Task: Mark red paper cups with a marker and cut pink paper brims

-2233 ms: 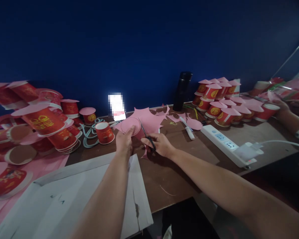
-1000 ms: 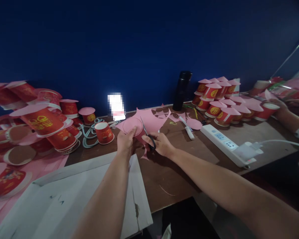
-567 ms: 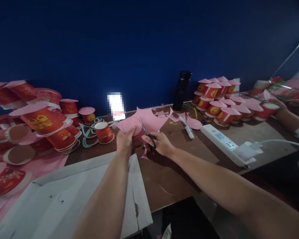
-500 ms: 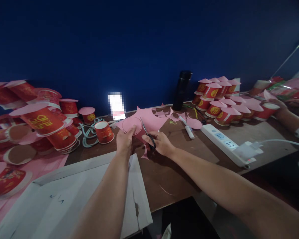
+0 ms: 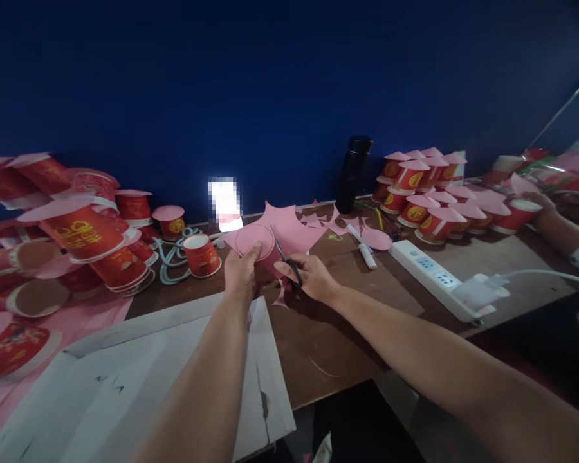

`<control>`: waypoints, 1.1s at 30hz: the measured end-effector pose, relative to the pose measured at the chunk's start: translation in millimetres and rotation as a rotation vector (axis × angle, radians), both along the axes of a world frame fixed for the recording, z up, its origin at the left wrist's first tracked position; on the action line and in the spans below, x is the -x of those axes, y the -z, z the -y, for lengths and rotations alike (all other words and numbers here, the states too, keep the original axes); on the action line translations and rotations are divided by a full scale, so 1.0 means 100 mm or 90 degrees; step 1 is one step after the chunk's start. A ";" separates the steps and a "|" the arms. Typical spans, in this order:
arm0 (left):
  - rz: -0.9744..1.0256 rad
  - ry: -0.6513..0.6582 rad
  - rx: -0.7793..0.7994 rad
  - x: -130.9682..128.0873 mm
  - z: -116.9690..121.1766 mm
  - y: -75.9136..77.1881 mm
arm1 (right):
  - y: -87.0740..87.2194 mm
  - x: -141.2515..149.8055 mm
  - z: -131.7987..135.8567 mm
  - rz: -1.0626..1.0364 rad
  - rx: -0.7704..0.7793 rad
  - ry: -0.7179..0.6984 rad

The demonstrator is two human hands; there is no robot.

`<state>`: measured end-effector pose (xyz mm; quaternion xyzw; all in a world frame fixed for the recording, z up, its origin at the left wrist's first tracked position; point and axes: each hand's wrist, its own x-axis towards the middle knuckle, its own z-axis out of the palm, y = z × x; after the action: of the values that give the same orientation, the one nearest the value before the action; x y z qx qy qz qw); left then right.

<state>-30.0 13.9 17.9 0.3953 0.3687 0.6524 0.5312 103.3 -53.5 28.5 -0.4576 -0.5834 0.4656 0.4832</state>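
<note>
My left hand (image 5: 241,273) grips a sheet of pink paper (image 5: 289,228) at its near left edge, the thumb on top. A circle is drawn on the paper beside that thumb, and the sheet's outer edge is jagged from cut-outs. In my right hand (image 5: 313,278) is a pair of black-handled scissors (image 5: 294,273), its blades at the right side of the drawn circle. A narrow strip of the paper hangs below the scissors. Left of my hands, a red paper cup (image 5: 201,256) stands on the brown table (image 5: 328,347).
Stacked red cups with pink paper tops (image 5: 82,228) crowd the left, with more (image 5: 434,193) at the back right. A black bottle (image 5: 354,173), a white marker (image 5: 364,247) and a power strip (image 5: 429,280) lie rightward. White cardboard (image 5: 164,373) is in front. Another person's hand (image 5: 545,209) is far right.
The pink paper has shifted very slightly, its far edge tipping up a little. Both hands keep their hold in nearly the same place.
</note>
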 end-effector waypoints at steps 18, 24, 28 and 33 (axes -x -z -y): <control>0.010 -0.021 0.003 0.00 -0.03 0.03 | 0.01 -0.01 -0.01 0.032 -0.006 0.007; 0.015 -0.015 -0.011 0.01 -0.05 0.04 | 0.01 0.00 -0.01 0.014 0.003 0.001; 0.021 -0.013 -0.008 0.01 -0.05 0.04 | 0.01 0.00 -0.01 0.011 -0.003 -0.002; 0.010 -0.005 -0.011 0.01 -0.07 0.07 | 0.02 0.01 -0.01 0.008 -0.002 -0.003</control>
<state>-31.4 21.0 11.0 0.3937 0.3602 0.6607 0.5279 102.4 -52.2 27.0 -0.4582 -0.5883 0.4628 0.4793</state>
